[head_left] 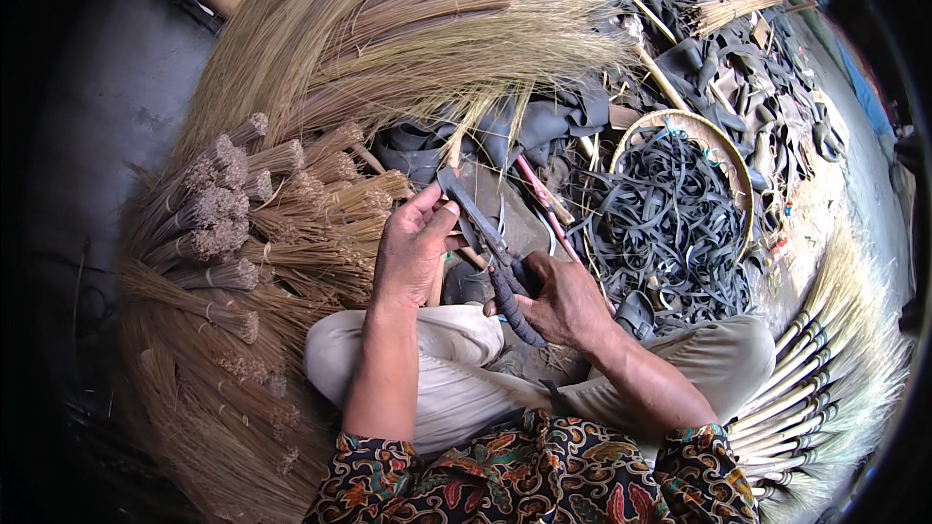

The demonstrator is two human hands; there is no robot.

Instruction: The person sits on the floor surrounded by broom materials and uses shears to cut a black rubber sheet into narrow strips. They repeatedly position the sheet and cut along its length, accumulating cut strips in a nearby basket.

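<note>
My right hand (563,301) is wrapped around the handles of a large pair of scissors (512,303), which have dark wrapping on the grips. Their blades point up and left toward my left hand (413,238). Thumb and fingers of that hand pinch a dark rubber strip (448,179) close to the blade tips. Where strip and blades overlap, I cannot tell how far the strip lies between them. Both hands are above my crossed legs (456,383). Just beyond the blades is a grey slab (524,223) on the floor.
Bundled broom grass (427,49) lies across the far side, and tied stalk bundles (218,218) crowd the left. A round woven basket (740,160) on the right holds many dark rubber strips (670,213). Rubber scraps (767,107) pile behind it. Finished brushes (806,369) fan out at lower right.
</note>
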